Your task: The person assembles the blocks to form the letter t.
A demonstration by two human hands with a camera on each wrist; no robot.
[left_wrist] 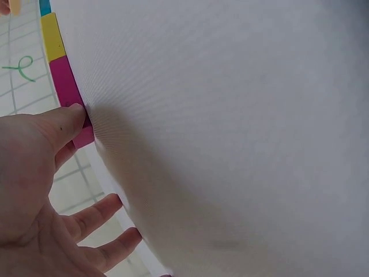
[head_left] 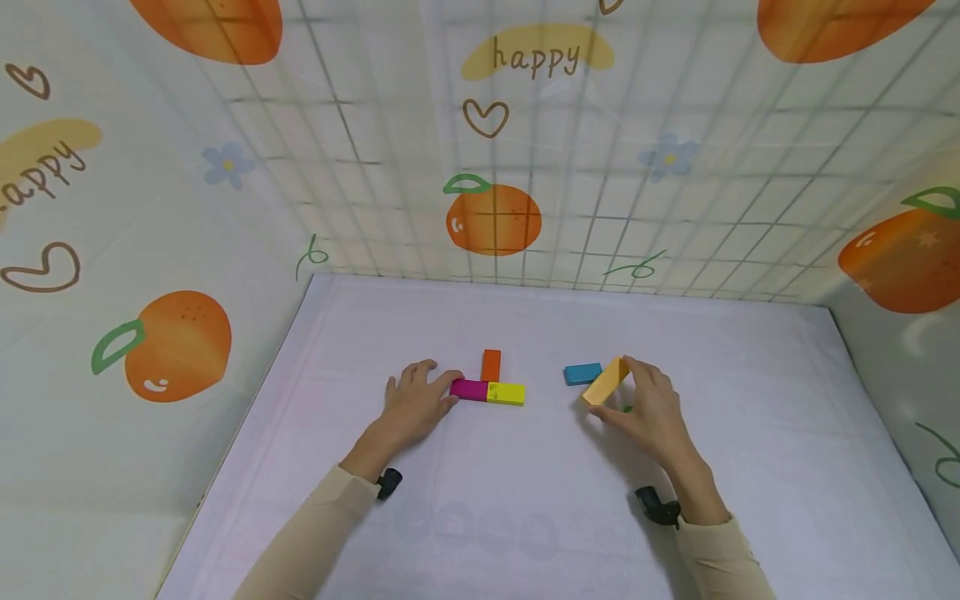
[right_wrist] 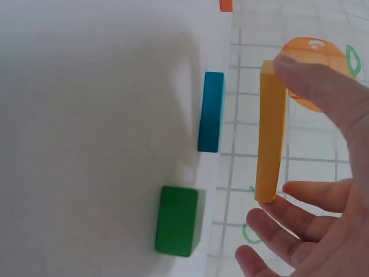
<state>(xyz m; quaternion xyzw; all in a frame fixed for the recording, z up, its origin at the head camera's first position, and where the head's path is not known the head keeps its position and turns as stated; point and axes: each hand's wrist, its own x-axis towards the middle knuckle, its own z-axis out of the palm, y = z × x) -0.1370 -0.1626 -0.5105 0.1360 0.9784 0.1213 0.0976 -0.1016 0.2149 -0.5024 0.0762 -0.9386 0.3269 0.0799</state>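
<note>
At the left end of a magenta block (head_left: 470, 390), my left hand (head_left: 417, 404) pinches it between thumb and index finger. Its remaining fingers are spread toward the table. A yellow block (head_left: 508, 394) lies end to end with the magenta one, and an orange-red block (head_left: 491, 365) stands out behind where they meet. My right hand (head_left: 651, 408) holds a light orange block (right_wrist: 271, 133) by its two ends, raised above the table and slanted. Beyond it lies a blue block (head_left: 582, 374). A green block (right_wrist: 177, 221), mostly hidden by the right hand in the head view, rests on the table.
A white cloth covers the table (head_left: 480, 500). Patterned curtain with printed oranges (head_left: 495, 218) hangs over a wire grid at the back, and more of it stands at both sides. Black wrist cameras (head_left: 657, 506) are strapped to both wrists.
</note>
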